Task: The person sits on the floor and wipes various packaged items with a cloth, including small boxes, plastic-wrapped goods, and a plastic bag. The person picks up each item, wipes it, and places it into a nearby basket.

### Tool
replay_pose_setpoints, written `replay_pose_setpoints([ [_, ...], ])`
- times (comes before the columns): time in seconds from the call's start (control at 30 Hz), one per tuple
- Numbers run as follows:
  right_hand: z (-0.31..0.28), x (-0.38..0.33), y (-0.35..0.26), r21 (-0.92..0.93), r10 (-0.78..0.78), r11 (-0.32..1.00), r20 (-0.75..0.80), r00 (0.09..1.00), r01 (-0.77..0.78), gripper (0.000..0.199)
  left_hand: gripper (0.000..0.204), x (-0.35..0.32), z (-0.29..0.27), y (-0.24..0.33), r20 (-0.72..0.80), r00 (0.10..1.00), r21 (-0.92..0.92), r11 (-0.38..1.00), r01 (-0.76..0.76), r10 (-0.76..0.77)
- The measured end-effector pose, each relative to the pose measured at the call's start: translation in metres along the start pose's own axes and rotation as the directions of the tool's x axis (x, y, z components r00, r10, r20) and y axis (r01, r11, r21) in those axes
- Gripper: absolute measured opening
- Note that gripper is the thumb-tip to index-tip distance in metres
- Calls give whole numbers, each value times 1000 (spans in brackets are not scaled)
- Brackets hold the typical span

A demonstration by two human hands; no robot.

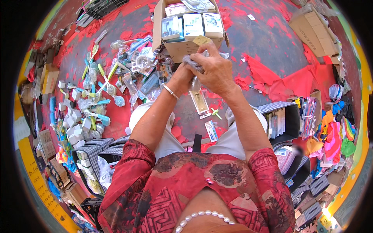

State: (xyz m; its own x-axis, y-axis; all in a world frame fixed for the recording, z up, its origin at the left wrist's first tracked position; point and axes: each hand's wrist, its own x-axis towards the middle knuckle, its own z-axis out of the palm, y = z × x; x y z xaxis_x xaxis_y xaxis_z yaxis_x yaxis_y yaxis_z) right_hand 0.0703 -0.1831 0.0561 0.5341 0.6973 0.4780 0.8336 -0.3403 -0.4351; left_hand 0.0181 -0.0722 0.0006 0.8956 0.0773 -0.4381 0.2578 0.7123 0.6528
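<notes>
My left hand and my right hand meet in front of me, fingers closed around a grey bundle with clear plastic about it. What the bundle is cannot be made out. A tan card sticks up at my right fingertips. Just beyond my hands stands an open cardboard box, packed with small white boxes. Below my hands, between my knees, lie a long pack with a yellowish front, a light green cross-shaped piece and a blue-and-white packet.
Plastic-wrapped goods and green- and blue-handled brushes spread over the red-and-grey floor at left, near small white blocks. Black bins flank my legs. At right lie colourful cloth-like pieces and a cardboard carton.
</notes>
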Motion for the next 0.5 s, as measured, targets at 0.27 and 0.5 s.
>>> replay_pose_setpoints([
  [0.27,-12,1,67,268,384,923,-640,666,-275,15,54,9,-22,-12,370,918,-247,937,248,-146],
  [0.5,42,-22,9,329,431,873,-178,884,-360,28,48,23,-49,-12,74,994,-269,962,-55,78],
])
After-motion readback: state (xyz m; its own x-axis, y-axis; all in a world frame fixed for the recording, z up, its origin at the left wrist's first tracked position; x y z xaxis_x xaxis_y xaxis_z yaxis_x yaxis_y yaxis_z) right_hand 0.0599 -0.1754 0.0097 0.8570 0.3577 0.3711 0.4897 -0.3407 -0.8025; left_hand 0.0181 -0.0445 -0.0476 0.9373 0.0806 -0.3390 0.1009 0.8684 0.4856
